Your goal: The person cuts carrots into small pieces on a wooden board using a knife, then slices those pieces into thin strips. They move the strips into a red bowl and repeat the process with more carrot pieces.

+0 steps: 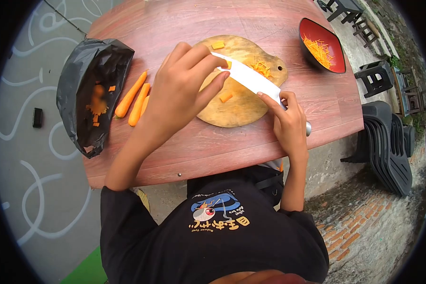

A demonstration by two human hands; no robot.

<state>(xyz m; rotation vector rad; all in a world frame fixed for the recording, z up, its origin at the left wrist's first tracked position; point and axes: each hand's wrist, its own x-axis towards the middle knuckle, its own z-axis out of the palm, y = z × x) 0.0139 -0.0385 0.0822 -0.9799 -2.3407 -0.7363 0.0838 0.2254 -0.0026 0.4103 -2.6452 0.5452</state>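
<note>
My right hand (pixel 290 120) is wrapped around the handle of a wide-bladed kitchen knife (pixel 251 80), its thumb against the base of the blade. The white blade lies slanted above a round wooden cutting board (pixel 236 116). My left hand (pixel 187 83) is over the board's left side, thumb and index finger closed around a small carrot piece (pixel 228 65) near the blade's far end. Other carrot chunks rest on the board, one at the top (pixel 218 45) and one below the blade (pixel 226 97). Behind the blade sits a little heap of carrot shreds (pixel 261 69).
Whole peeled carrots (pixel 131 94) lie left of my left forearm. A black plastic bag (pixel 71 85) with orange scraps stands at the table's left edge. At the far right of the red wooden table (pixel 175 21) is a red bowl (pixel 336 59) of carrot strips. Stacked chairs (pixel 388 146) stand beyond.
</note>
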